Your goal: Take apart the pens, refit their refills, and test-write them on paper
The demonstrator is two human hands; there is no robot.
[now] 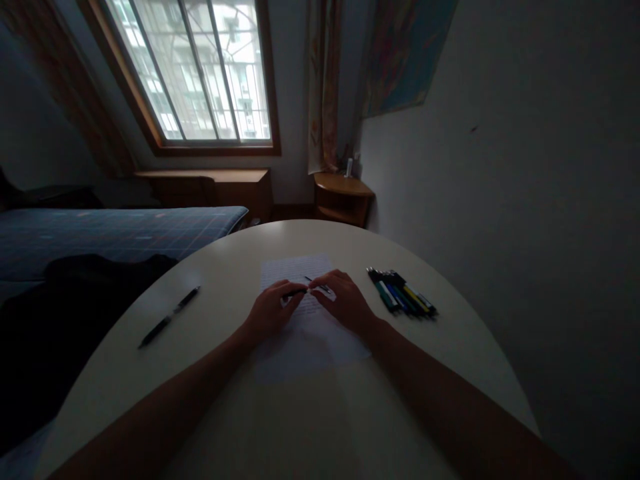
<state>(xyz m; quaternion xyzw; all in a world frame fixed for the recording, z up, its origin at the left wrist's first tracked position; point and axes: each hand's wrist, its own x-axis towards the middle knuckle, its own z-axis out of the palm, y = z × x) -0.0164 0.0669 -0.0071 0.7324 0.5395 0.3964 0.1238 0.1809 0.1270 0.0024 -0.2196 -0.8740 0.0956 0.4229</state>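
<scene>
Both hands meet over a white sheet of paper (295, 267) on the round white table (225, 267). My left hand (273, 312) is closed, pinching the dark end of a pen (295, 291). My right hand (343, 299) is closed on the pen's other, lighter end. A thin dark tip (309, 279) pokes out above the fingers. The fingers hide most of the pen.
A black pen (169, 317) lies alone on the table's left. Several coloured pens (403, 293) lie side by side at the right. A bed (115, 230) with dark clothing (75, 280) stands left; a wall is close on the right.
</scene>
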